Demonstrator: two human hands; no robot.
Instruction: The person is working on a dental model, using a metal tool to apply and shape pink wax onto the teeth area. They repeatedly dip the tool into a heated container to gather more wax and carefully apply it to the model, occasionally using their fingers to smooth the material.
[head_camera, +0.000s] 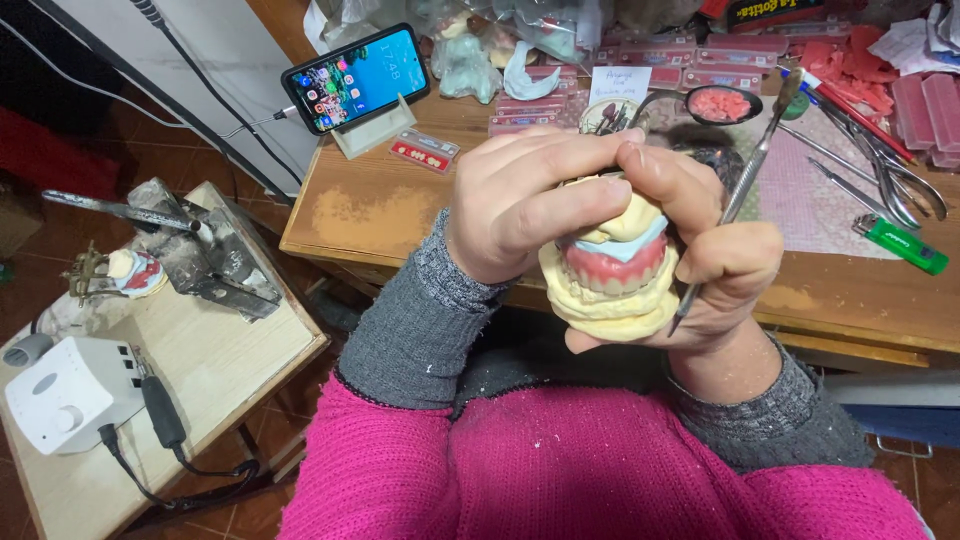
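Left hand (530, 200) curled over dental cast (610, 285), hiding its top; right hand (715, 265) cupping cast at 3 o'clock, pinching metal spatula (745, 185); teeth partly obscured.

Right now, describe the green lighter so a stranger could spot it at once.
Start at the wooden workbench beyond the hands and follow it to its right end, where metal pliers lie on a pinkish mat. Just below the pliers, near the bench's front edge, lies the lighter. It is the only bright green thing there, a small flat bar with a silver metal cap, among grey steel tools.
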